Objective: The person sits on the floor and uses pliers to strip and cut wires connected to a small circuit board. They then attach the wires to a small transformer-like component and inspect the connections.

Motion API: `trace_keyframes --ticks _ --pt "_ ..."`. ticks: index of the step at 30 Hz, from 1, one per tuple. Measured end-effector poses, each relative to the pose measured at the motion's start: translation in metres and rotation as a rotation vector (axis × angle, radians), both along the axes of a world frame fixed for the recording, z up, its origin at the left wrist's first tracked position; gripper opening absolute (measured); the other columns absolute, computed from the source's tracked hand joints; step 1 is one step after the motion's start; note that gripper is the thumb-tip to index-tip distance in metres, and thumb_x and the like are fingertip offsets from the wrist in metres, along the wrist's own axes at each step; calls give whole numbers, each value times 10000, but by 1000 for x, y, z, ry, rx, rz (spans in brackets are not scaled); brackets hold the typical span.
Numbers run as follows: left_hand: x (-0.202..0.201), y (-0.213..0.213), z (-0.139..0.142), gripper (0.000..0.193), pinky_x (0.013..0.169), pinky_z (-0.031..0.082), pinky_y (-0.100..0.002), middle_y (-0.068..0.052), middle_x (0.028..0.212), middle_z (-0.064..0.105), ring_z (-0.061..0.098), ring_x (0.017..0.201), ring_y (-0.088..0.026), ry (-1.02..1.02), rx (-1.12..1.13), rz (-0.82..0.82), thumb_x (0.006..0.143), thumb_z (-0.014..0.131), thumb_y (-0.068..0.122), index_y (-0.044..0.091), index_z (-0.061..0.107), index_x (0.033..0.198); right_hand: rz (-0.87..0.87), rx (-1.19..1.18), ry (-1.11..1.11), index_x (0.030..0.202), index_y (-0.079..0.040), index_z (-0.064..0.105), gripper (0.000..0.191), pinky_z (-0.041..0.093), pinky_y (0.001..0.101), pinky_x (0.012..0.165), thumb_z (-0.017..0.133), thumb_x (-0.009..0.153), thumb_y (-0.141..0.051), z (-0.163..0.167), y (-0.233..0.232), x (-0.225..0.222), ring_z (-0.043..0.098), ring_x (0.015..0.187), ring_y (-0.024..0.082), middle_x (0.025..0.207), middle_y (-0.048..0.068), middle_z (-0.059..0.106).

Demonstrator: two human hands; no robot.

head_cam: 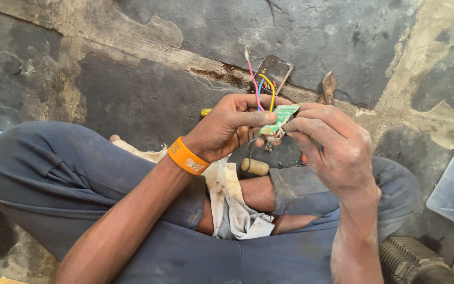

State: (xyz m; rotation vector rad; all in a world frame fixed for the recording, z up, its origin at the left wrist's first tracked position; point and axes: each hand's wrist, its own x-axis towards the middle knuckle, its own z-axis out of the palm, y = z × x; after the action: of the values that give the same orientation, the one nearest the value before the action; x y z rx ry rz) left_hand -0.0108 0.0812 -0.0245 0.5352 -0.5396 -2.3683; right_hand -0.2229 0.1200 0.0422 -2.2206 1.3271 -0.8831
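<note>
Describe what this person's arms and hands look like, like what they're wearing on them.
Both forearms are bare, with no sleeves and no gloves. The left hand has an orange wristband with pale markings at the wrist. The right hand wears nothing, and no watch or ring shows on it. Both hands look dusty, with greyish grime over the knuckles and fingers.

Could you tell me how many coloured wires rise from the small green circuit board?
3: pink wire leftmost, blue wire in the middle, yellow wire looping on the right; fingers may hide more.
</note>
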Motion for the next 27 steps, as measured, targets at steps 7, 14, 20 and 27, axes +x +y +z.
trace_keyframes --ticks 7,14,20,27 --pt "1 -2 -1 471 805 595 -297 -97 1188 708 696 971 -132 -85 -19 65 979 700 65 -30 584 1426 -53 2 -76 1066 -23 741 193 601 338 885 796 887 23 -8 -2 2 742 1036 254 1117 116 730" --pt "0 -8 8 543 817 597 -298 -77 1186 706 705 981 -139 -39 -144 50 962 711 58 3 537 1474 -103 160 -375 1069 -1 738 193 592 302 884 780 891 62 -27 -2 -4 719 1024 183 1099 102 729" --pt "3 3 25 550 884 538 -259 -46 1138 683 646 1010 -102 -70 -285 81 984 701 8 -7 534 1508 -107 459 -924 1187 60 639 234 593 315 940 657 955 86 -50 11 -7 708 1039 154 1147 102 722" --pt "-4 18 28 534 891 555 -270 -46 1120 702 642 1003 -97 -270 -503 136 963 734 28 -38 590 1473 -169 537 -921 1149 54 676 174 625 324 800 613 1020 -44 -77 31 -10 725 868 151 1010 102 743"
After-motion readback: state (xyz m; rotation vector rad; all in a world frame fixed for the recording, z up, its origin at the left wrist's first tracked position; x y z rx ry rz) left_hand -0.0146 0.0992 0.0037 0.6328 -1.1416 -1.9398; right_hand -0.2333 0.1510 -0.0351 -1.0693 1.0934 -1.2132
